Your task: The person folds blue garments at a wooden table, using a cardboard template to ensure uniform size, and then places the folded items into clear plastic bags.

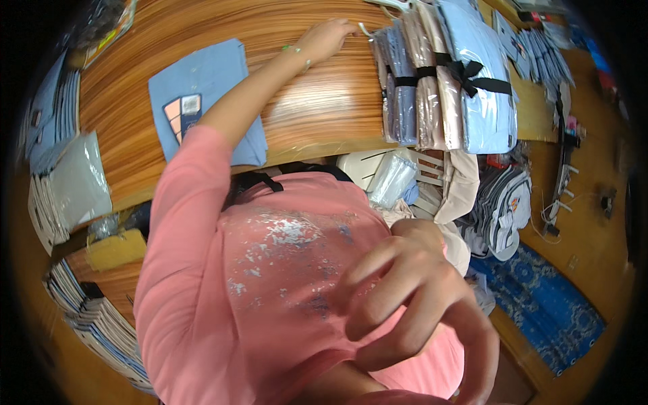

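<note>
My left hand (327, 39) reaches across the wooden table (317, 101), its fingers bent together. The fingertips are close to a white hook (366, 30) beside a bundle of folded garments; whatever they hold, if anything, is hidden. The bundle has light blue garments (486, 111) and beige garments (430, 115) in clear plastic, tied with a black ribbon (472, 77). Beneath my left forearm lies a folded light blue garment (209, 64) with a dark and pink card tag (183, 113). Close up before my chest, my right hand (418, 290) is loosely curled, fingers apart, holding nothing visible.
Folded garments are stacked at left, with a clear plastic-wrapped pile (81, 179) near the table edge. A white slatted chair (361, 165) holds packaged and loose clothing. Right of it are dark and white garments (503, 202), a blue patterned cloth (547, 304) and a power strip (557, 196).
</note>
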The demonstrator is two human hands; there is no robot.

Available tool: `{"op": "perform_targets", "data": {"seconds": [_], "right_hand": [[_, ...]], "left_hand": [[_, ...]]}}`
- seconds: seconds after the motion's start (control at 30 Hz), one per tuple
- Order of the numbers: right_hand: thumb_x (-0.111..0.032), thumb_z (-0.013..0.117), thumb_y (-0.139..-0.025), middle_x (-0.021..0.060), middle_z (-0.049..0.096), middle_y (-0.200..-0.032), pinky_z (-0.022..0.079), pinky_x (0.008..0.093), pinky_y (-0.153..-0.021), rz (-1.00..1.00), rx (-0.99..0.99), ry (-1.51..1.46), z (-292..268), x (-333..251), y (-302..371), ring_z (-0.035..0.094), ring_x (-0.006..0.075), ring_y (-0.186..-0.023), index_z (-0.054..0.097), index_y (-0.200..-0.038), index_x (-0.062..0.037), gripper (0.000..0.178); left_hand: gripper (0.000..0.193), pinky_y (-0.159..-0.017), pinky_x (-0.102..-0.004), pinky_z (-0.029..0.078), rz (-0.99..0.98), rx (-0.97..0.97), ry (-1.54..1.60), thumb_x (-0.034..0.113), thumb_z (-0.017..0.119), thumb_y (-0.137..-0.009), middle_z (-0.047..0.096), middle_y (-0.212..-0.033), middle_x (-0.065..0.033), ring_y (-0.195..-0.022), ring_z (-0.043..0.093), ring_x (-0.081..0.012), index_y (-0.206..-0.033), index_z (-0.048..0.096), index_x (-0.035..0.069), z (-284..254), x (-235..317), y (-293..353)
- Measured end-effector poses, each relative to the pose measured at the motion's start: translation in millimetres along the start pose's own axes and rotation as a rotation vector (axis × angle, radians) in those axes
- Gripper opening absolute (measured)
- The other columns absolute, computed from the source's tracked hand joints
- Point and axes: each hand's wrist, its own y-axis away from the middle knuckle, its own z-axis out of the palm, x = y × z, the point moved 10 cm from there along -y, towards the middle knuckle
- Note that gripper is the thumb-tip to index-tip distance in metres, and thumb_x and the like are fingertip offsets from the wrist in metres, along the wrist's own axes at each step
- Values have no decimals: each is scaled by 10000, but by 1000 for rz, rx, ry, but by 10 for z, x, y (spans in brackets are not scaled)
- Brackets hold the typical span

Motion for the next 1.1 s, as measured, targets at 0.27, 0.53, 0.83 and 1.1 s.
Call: {"op": "perform_targets", "data": {"seconds": [0.27, 0.53, 0.83, 1.1], "right_hand": [[9, 446, -842, 142, 582, -797, 411, 328, -488, -48, 153, 119, -191, -266, 266, 512, 228, -577, 523, -1044, -172, 282], [-140, 525, -853, 96, 578, -900, 427, 298, -741, 842, 865, 931, -2009, 1256, 2126, 542, 199, -823, 567, -1048, -11, 237], [-349, 608, -796, 155, 523, -1062, 363, 458, -816, 1034, 351, 1652, -2188, 2195, 2016, 480, 320, -988, 501, -1138, -46, 469], [-175, 632, -765, 197, 532, -989, 417, 441, -773, 1074, 254, 1597, -2034, 2443, 1796, 512, 356, -933, 497, -1088, 15, 398]], "left_hand": [[146, -761, -408, 421, 38, 251, -215, 140, 561, -795, 590, -793, -143, -823, 538, -307, -910, 618, 69, 206, 224, -331], [186, -823, -403, 378, -87, 38, -334, 194, 568, -788, 555, -1011, -79, -986, 495, -260, -940, 594, 90, -92, 222, 1046], [182, -738, -338, 431, -295, 380, -265, 232, 573, -810, 601, -793, -88, -834, 550, -249, -814, 615, 54, -1480, -416, 1700], [265, -679, -393, 464, -640, 183, -132, 266, 610, -763, 627, -745, -177, -703, 593, -325, -753, 663, 7, -1879, -1522, 1727]]}}
